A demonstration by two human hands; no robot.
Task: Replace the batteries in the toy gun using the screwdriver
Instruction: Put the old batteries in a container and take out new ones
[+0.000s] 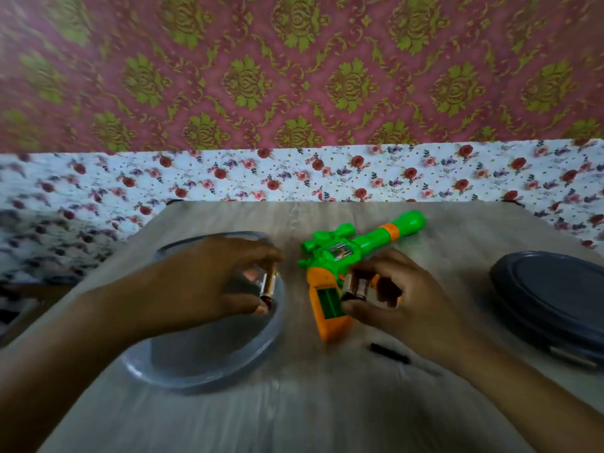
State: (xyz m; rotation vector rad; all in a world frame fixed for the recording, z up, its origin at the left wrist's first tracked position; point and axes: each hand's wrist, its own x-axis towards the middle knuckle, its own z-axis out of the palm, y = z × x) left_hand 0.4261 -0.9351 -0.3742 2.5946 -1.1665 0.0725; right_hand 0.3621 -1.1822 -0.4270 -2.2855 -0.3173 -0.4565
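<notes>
The toy gun is lying on the desk, its orange grip's battery bay open. The left hand is pinching a battery over the clear bowl; the right hand is gripping two batteries beside the grip. Batteries are small, smooth, likely slippery: pinch them mid-barrel. The gun looks light, rigid plastic.

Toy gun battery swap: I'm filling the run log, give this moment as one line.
left hand: holds battery over clear bowl | right hand: holds batteries beside toy gun grip | compartment open
</notes>
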